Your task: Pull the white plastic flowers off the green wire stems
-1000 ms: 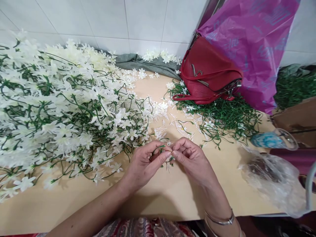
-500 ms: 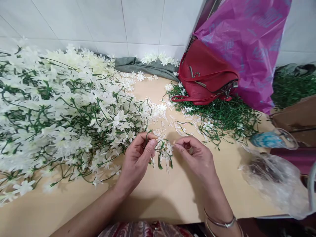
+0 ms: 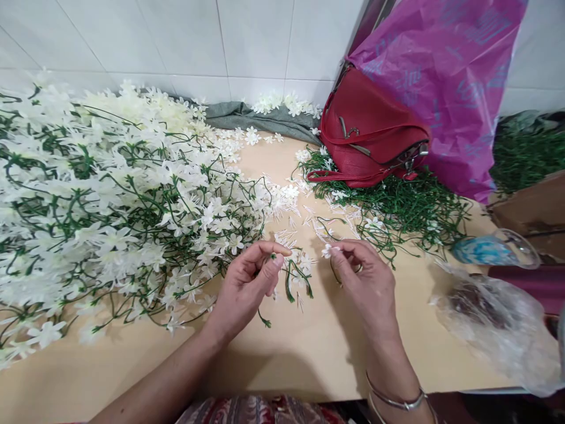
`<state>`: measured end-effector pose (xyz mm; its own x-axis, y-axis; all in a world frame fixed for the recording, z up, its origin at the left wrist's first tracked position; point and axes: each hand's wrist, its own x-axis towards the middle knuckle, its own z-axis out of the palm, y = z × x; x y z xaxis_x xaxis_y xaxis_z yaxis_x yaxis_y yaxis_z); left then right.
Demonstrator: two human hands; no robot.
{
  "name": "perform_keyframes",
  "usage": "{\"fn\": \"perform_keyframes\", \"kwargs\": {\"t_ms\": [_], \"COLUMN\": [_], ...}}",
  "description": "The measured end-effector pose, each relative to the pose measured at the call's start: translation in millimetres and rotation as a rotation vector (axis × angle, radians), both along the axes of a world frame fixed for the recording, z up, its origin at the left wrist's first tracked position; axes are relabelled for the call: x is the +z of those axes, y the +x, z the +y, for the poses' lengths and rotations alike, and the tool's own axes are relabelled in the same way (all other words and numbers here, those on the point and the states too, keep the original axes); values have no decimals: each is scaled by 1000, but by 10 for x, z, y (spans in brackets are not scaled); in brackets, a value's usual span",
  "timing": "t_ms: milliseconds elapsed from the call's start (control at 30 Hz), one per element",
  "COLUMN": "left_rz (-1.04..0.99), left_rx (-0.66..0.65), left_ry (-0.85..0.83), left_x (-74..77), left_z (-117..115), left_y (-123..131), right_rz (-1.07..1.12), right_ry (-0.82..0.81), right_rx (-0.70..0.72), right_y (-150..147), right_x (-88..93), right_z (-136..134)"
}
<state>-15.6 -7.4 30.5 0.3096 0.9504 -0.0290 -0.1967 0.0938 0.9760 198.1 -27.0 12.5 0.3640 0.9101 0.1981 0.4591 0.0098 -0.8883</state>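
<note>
My left hand (image 3: 253, 274) is closed on a green plastic stem (image 3: 265, 321), whose lower end hangs out below the fingers. Between thumb and fingers my right hand (image 3: 364, 277) pinches a small white artificial flower (image 3: 329, 251); a thin green piece curves down beside its fingertips. In the gap between both hands lie short green stems (image 3: 289, 282) and white bits on the table (image 3: 309, 341). A big heap of white flowers on green stems (image 3: 145, 206) spreads out left of my left hand. Slender white stamens (image 3: 286, 237) are scattered just beyond the hands.
A red handbag (image 3: 371, 126) rests on a pile of green stems (image 3: 406, 200) at the back right, against a purple plastic bag (image 3: 459, 100). Farther right are a blue-and-white container (image 3: 485, 250) and a clear plastic bag (image 3: 498, 324). A tiled wall (image 3: 256, 41) stands behind.
My right hand has moved slightly right, and a white flower now shows in its fingertips. The stem in my left hand now hangs below the fingers.
</note>
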Motion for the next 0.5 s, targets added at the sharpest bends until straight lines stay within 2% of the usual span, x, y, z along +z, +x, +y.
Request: {"fn": "perform_keyframes", "kwargs": {"t_ms": [100, 200, 333, 433, 500], "left_rz": [91, 219, 328, 345, 351], "left_rx": [44, 61, 58, 82, 107], "left_ry": [64, 194, 413, 495, 486], "left_x": [19, 12, 1, 23, 32], "left_z": [4, 2, 11, 28, 34], "left_y": [-3, 16, 41, 31, 9], "right_rz": [99, 193, 191, 250, 245], "right_ry": [-1, 59, 174, 166, 122], "right_rx": [-57, 84, 289, 305, 282], "right_y": [-25, -169, -346, -367, -335], "right_x": [48, 82, 49, 27, 54], "right_z": [-9, -55, -132, -149, -144]}}
